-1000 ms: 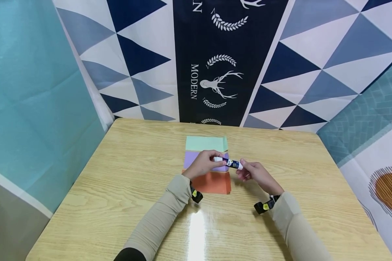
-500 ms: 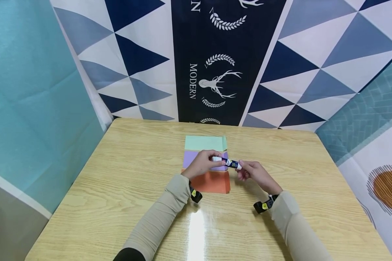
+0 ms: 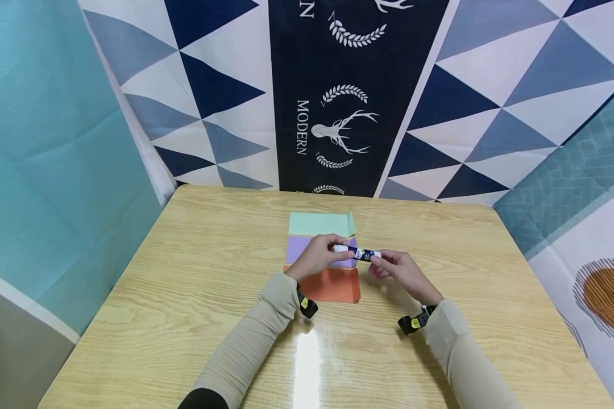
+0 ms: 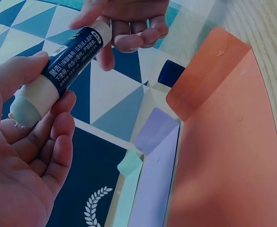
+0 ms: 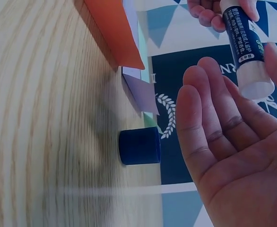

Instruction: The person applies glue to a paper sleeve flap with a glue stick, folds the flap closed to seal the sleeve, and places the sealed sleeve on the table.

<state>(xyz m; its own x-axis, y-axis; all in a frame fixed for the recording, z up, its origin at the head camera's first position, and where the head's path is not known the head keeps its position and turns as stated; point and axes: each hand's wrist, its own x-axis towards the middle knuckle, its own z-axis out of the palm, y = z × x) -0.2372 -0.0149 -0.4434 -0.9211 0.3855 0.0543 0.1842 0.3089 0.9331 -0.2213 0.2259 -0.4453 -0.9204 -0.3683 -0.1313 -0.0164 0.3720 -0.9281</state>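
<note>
A glue stick (image 3: 366, 254) with a navy label and white ends is held above the colored papers, its cap off and pale glue showing at the left end. My left hand (image 3: 316, 257) grips it near the glue end, thumb on top and fingers beneath, as the left wrist view (image 4: 27, 156) shows. The thumb and index finger of my right hand (image 3: 401, 272) pinch the white base; its other fingers extend below in the right wrist view. A navy cap (image 5: 139, 146) stands on the table by the papers, hidden in the head view.
Mint paper (image 3: 317, 224), purple paper (image 3: 298, 250) and orange paper (image 3: 335, 286) lie in a row on the wooden table (image 3: 210, 250), their right-end flaps folded up. A patterned cloth (image 3: 235, 102) hangs behind the table's far edge.
My right fingers have shifted around the base of the glue stick, the index finger now more on top. My left hand stays nearly still. The papers have not moved.
</note>
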